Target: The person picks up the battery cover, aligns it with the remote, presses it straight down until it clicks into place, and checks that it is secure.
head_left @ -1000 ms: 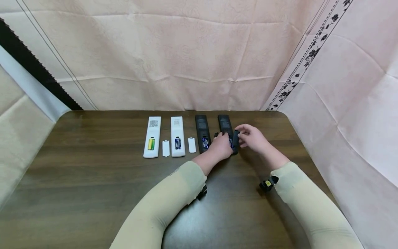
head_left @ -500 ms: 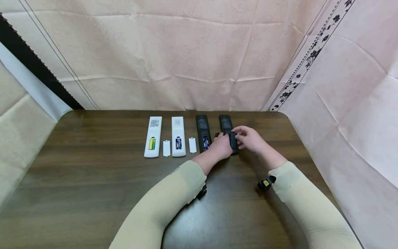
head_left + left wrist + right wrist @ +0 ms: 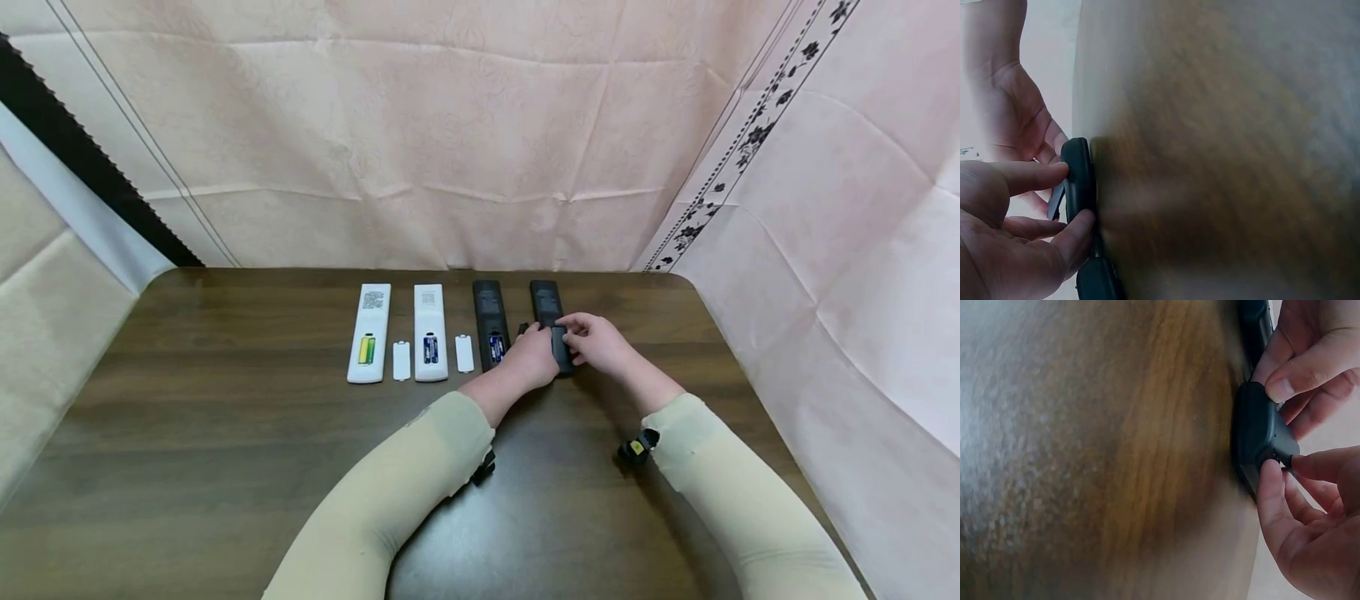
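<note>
The rightmost black remote control lies face down on the table. My left hand grips its near end from the left, with thumb and finger on its edges in the left wrist view. My right hand pinches a dark battery cover over the remote's near half. In the left wrist view the cover tilts away from the remote at one end. Also slanted in the right wrist view, the cover meets the remote's end. The battery compartment is hidden.
Left of my hands lies another black remote with blue batteries showing. A small black piece is mostly hidden behind my left hand. Two white remotes, one with yellow-green batteries and one with blue, lie beside white covers.
My right hand has moved left and slightly nearer, bringing the battery cover from the remote's right side to over its near half. The left hand stays in place.
</note>
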A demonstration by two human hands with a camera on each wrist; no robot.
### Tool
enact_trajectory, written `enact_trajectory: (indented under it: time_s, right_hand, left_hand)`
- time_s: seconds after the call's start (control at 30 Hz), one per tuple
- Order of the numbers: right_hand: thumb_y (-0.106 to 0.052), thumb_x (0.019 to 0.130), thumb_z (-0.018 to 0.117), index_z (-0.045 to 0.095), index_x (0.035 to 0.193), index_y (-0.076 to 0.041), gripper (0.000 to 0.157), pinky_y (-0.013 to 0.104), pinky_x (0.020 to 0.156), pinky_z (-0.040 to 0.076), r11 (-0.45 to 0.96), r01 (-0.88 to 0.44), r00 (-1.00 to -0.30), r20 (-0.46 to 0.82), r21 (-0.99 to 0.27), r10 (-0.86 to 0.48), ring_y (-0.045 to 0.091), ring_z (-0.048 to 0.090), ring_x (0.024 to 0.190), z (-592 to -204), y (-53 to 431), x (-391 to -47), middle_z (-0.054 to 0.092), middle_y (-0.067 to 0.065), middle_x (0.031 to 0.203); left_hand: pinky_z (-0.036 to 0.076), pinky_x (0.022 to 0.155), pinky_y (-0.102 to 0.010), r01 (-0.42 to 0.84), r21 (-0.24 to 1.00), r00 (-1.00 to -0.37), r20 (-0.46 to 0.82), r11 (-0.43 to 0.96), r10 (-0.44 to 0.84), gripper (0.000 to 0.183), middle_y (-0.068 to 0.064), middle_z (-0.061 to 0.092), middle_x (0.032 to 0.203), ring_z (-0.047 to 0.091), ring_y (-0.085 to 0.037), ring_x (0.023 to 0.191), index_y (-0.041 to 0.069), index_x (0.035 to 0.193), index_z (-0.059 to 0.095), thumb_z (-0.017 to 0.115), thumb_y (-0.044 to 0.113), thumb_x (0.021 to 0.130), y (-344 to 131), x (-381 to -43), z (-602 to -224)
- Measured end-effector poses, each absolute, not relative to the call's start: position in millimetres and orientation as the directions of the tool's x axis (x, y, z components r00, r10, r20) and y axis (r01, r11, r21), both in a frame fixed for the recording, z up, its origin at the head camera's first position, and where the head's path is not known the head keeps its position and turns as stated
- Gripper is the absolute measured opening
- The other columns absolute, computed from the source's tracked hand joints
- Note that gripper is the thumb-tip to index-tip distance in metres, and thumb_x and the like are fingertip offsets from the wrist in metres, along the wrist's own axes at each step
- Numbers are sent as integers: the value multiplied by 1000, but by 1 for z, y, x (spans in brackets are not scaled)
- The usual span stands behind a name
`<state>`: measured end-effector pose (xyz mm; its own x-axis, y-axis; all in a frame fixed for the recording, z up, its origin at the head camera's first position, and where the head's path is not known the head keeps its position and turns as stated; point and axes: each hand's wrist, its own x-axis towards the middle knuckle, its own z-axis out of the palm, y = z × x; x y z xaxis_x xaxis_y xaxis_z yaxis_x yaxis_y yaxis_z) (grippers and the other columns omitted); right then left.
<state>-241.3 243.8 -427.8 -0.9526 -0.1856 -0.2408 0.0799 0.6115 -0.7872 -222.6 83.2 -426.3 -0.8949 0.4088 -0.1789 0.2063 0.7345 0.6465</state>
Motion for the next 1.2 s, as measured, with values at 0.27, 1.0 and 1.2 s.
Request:
enact_trajectory:
  time_s: [0.27, 1.0, 1.2]
  right_hand:
    - [-8, 102, 52, 58, 135, -2, 34, 34, 71, 58, 654, 50, -959, -219, -755, -179, 26, 62, 90, -434, 244, -243, 59, 21, 109]
    - [-5, 98, 59, 53, 131, 1, 34, 34, 67, 57, 652, 133, -945, -294, -746, -143, 23, 59, 77, -426, 242, -250, 53, 11, 92]
    - [-5, 97, 59, 50, 132, 1, 37, 34, 67, 58, 646, 175, -938, -326, -743, -121, 23, 55, 79, -426, 240, -251, 53, 12, 94]
  left_hand:
    - [30, 115, -48, 225, 654, -890, -163, 722, 425, 41, -8, 50, 148, 34, -29, 143, 16, 143, 54, 53, 25, 103, 82, -223, -427]
    - [28, 114, -52, 247, 678, -875, -150, 692, 460, 37, -9, 55, 143, 34, -31, 142, 18, 139, 58, 52, 26, 104, 80, -224, -425]
    - [29, 115, -49, 244, 665, -878, -158, 706, 453, 35, -6, 57, 141, 35, -29, 142, 18, 136, 61, 53, 28, 103, 81, -226, -426]
